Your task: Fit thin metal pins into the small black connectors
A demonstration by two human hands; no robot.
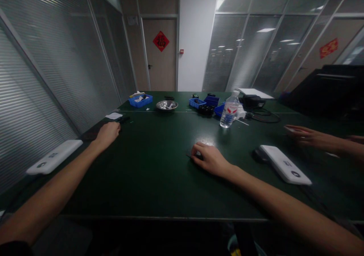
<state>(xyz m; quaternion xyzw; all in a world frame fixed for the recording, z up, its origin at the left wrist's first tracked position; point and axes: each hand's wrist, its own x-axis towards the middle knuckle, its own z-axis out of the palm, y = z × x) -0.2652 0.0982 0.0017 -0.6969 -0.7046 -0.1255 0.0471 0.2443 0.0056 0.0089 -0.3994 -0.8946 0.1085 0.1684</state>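
My left hand [109, 135] is at the left side of the dark green table [148, 165], fingers curled beside a small dark object [123, 119]; whether it grips that object is unclear. Right of the middle, my right hand [209, 158] rests low over the table with thumb and fingers pinched together. A thin, small item [189, 155] sticks out to the left from its fingertips, too small and dim to name. Beyond this hand stands an upright clear water bottle [229, 111] with a red and white label.
Blue trays [140, 101], a metal bowl [167, 105] and black cables lie farther back. White devices lie at the left [55, 156] and right [286, 165]. Another person's hand [309, 138] reaches in from the right, near a dark monitor [327, 91].
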